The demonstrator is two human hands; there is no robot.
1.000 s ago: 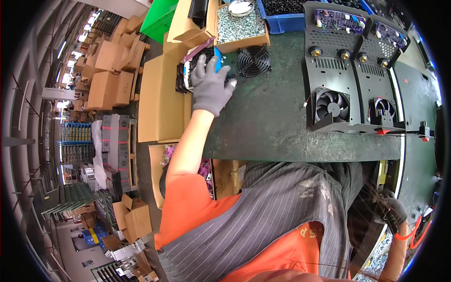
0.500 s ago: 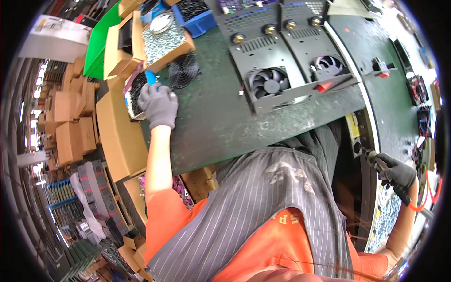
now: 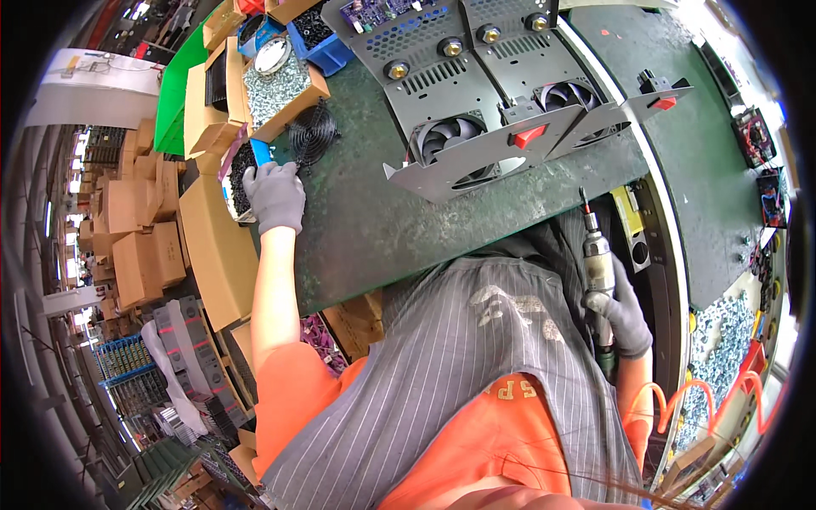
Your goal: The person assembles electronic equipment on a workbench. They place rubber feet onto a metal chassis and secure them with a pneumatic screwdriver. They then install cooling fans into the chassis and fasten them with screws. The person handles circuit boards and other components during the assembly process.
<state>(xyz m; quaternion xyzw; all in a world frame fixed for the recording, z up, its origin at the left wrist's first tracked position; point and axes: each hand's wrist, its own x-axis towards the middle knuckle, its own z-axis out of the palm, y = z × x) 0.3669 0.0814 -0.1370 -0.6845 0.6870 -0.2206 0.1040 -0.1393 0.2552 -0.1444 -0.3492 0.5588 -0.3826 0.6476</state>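
In a grey glove, my left hand [image 3: 276,197] is at the edge of a small box of black screws [image 3: 243,174], beside a blue strip. Its fingers are curled together and the tips are hidden, so what they hold cannot be made out. My right hand [image 3: 625,313], gloved too, is wrapped round a powered screwdriver [image 3: 598,265] with its bit pointing away from me. It is in front of my apron, off the bench's near edge. Grey metal panels [image 3: 463,92] with black fans [image 3: 446,138] and red switches [image 3: 529,136] stand on the green bench beyond.
Left on the bench are a black wire fan guard [image 3: 313,134], a carton of silvery screws [image 3: 276,95], a blue bin [image 3: 319,42] and a green bin [image 3: 176,95]. An orange coiled hose [image 3: 705,395] hangs at right. A white rail [image 3: 633,115] divides the bench surfaces.
My right hand has brought the screwdriver leftward from the far right to the front of my body. My left hand stays at the screw box. The view has shifted over the panels.
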